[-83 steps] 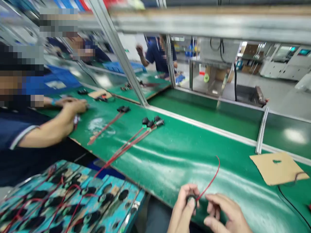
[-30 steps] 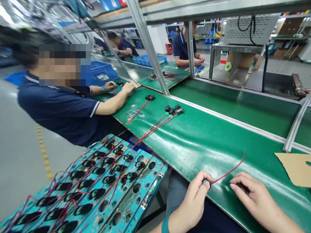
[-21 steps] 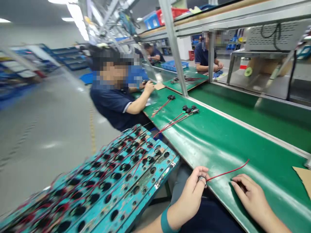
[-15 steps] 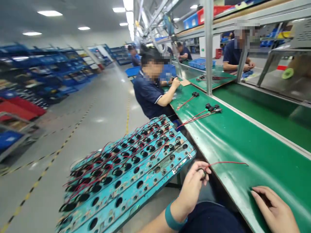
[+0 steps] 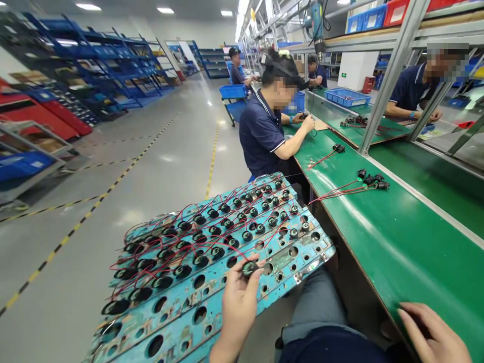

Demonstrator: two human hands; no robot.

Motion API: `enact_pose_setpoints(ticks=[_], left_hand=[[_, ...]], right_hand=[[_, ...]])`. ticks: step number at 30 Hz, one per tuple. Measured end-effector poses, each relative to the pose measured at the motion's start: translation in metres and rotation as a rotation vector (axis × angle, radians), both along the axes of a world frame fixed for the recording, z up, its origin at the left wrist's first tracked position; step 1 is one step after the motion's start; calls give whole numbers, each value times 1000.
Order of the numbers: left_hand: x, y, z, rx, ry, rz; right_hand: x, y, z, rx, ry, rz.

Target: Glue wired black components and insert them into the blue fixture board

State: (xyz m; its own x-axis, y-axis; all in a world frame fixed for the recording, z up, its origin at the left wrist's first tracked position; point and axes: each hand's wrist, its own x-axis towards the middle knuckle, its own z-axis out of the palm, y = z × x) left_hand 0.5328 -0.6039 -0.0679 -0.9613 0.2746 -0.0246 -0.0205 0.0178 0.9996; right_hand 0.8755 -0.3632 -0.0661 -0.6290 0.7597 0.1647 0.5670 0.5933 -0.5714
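Observation:
My left hand point(image 5: 239, 297) is closed on a small black round part point(image 5: 249, 268) with a green face, pinched between thumb and fingers. A red wire point(image 5: 227, 246) trails from it to the left. The hand is over a turquoise board point(image 5: 227, 322) drilled with rows of holes. Many of these holes hold similar black round parts point(image 5: 217, 253) with red wires, while the front rows show bare holes. My right hand point(image 5: 434, 330) rests at the edge of the green table point(image 5: 397, 242), its fingers loosely bent and apart, holding nothing I can see.
Several black parts with red wires point(image 5: 372, 180) lie further along the table. A co-worker point(image 5: 264, 126) sits beyond the board, hands on a small item. A metal post point(image 5: 393, 75) rises from the bench. Blue shelves point(image 5: 113, 55) stand across the aisle.
My left hand has moved left from the table edge to above the turquoise board, carrying the black part and its red wire. My right hand has stayed near the table edge. The view has turned left.

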Motion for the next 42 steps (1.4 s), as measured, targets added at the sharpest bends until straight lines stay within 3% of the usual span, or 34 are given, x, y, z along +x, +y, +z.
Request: enact_pose_setpoints(ticks=[3, 6, 8, 10, 14, 18, 20, 22, 25, 28, 35, 42], left_hand=[[-4, 9, -36, -22, -15, -49], [-3, 14, -66, -45, -4, -81], [0, 14, -80, -56, 25, -98], [2, 12, -91, -74, 74, -118], [6, 9, -103, -146, 193, -155], [-3, -1, -101, -223, 299, -165], [-18, -7, -96, -278, 498, -143], [-41, -12, -88, -367, 820, -179], [-78, -9, -80, -546, 1113, -440], [-99, 0, -84, -673, 1119, -590], [-99, 6, -112, -720, 1096, -584], [-106, -3, -113, -753, 1023, -519]], right_hand=[[-105, -29, 17, -93, 89, 335], [-202, -62, 17, -232, 181, 577], [-248, -82, 7, -296, 172, 631], [-275, -96, -5, -329, 142, 640], [-292, -107, -26, -354, 101, 612], [-298, -93, -45, -324, 91, 598], [-304, -84, -55, -293, 89, 597], [-310, -75, -64, -267, 88, 605], [-320, -69, -76, -247, 80, 612], [-326, -67, -84, -220, 49, 582], [-339, -71, -91, -124, -113, 477], [-348, -73, -91, -104, -238, 445]])
